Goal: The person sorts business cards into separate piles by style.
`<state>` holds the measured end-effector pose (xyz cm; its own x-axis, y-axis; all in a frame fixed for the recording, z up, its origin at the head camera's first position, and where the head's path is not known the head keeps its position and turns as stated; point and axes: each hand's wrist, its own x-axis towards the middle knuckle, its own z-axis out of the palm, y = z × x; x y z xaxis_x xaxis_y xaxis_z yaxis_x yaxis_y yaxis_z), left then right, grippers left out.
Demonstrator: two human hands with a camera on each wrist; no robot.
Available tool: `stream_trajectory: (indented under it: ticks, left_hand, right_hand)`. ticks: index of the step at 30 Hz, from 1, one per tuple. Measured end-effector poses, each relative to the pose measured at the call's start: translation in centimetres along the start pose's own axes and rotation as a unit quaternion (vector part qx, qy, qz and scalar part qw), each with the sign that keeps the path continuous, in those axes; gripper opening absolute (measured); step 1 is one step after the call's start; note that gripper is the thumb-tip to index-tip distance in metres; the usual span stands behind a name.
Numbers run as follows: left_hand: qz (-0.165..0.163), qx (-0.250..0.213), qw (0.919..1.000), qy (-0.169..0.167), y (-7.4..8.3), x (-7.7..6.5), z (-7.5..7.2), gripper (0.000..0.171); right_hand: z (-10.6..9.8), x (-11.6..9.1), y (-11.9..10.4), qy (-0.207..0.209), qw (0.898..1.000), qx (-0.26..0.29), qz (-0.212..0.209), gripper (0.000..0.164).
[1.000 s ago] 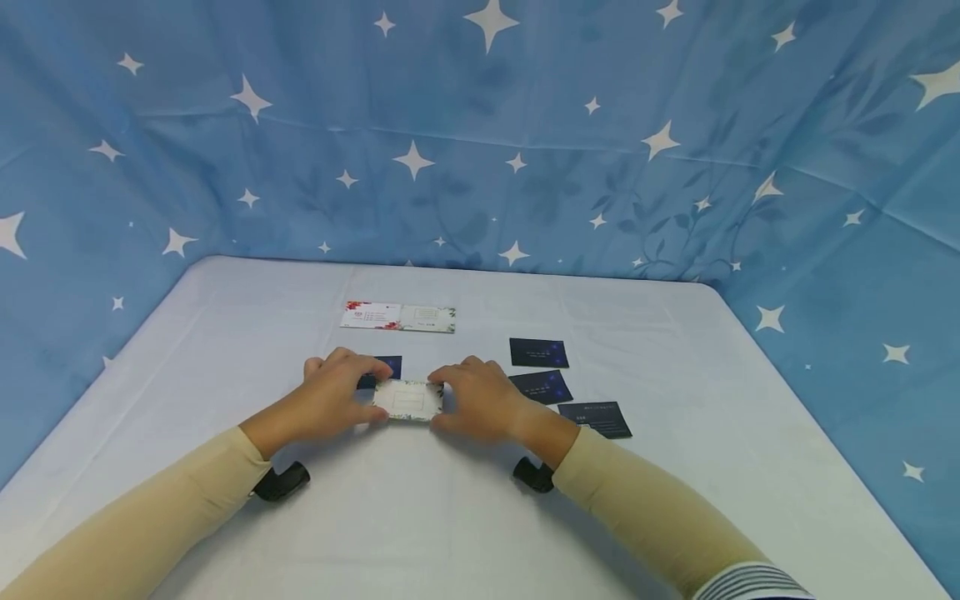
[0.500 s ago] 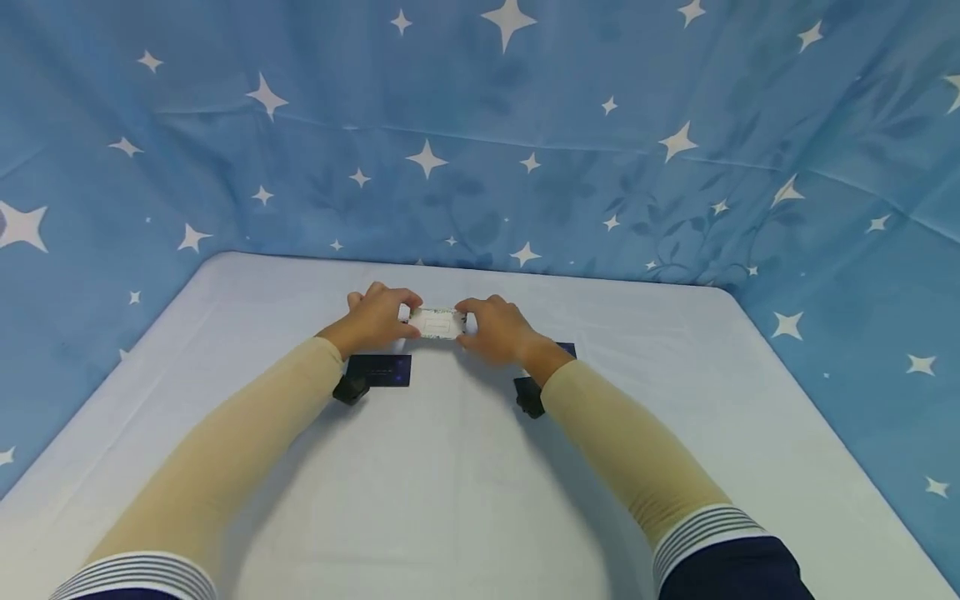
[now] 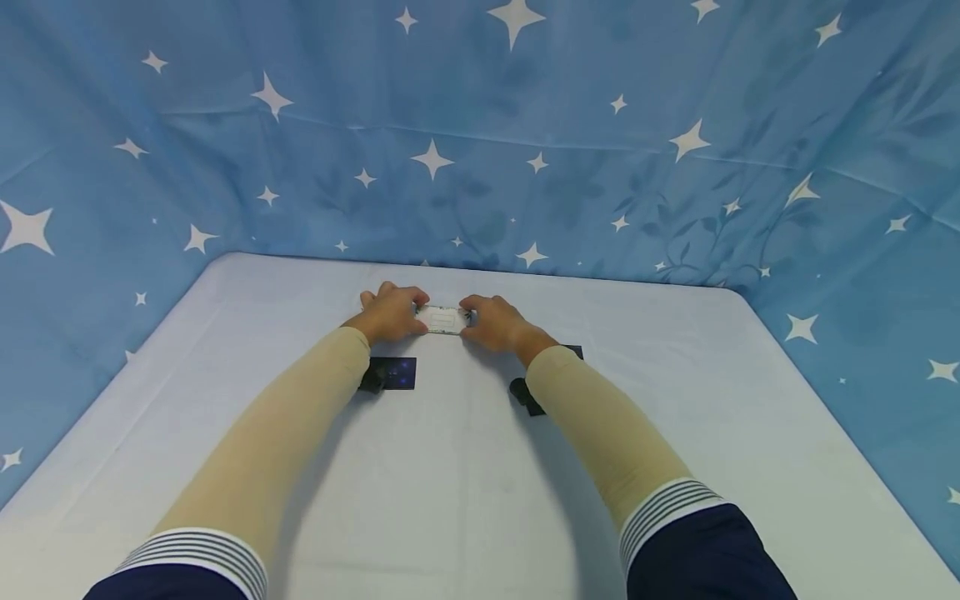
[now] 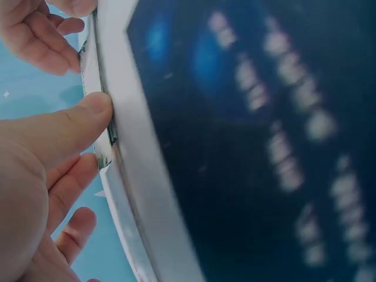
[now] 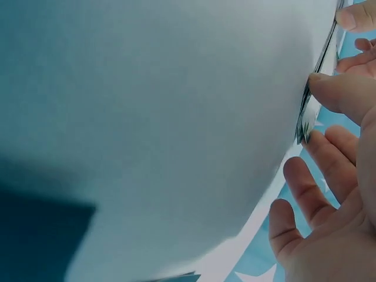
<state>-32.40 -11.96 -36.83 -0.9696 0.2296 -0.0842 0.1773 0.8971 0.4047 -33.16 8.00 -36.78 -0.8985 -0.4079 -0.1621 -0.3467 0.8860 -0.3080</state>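
Note:
Toward the far side of the table, a small stack of white cards with leafy printed edges (image 3: 442, 320) is held between two hands. The left hand (image 3: 393, 313) pinches its left end, thumb on the near side and fingers beyond, as the left wrist view also shows. At the opposite end, the right hand (image 3: 491, 323) pinches with thumb and fingertips; several thin layered edges of the stack (image 5: 304, 114) show in the right wrist view. A dark blue card (image 3: 401, 373) lies under the left wrist, its blurred white print filling much of the left wrist view.
On the right, dark cards (image 3: 574, 351) lie partly hidden beneath the right forearm. Black wrist cameras (image 3: 517, 388) hang below both wrists. The white-covered table (image 3: 450, 475) ends at a blue star-patterned curtain (image 3: 480, 208) behind.
Both hands have carried the white cards from mid-table to the far side, where a red-flowered card and a leafy card lay earlier; those are hidden now. Over the last half second they moved only slightly.

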Motion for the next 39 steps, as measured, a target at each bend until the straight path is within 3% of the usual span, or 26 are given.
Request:
stream_trajectory:
  ticks: [18,23,30,35,39]
  left_hand:
    - [0.004,0.026,0.9985,-0.049,0.4,0.0,-0.5,0.054]
    - [0.0,0.039,0.9976,-0.057,1.0,0.1,-1.4,0.06]
    - [0.044,0.003,0.9989,-0.014,4.2,-0.2,-2.7,0.058]
    - [0.086,-0.002,0.9963,-0.001,6.9,-1.2,-2.9,0.059]
    - [0.121,0.003,0.9926,-0.005,9.2,-1.4,-1.7,0.059]
  right_hand:
    - [-0.1,-0.3,0.2,-0.009,1.0,0.009,0.021,0.056]
    - [-1.2,-0.7,0.2,-0.004,0.998,0.063,0.021,0.061]
    - [-5.3,-3.6,2.0,0.046,0.985,0.165,0.011,0.054]
    - [-7.0,-6.9,4.9,0.051,0.988,0.147,-0.014,0.047]
    - [-6.8,-9.7,7.8,0.041,0.994,0.106,-0.004,0.046]
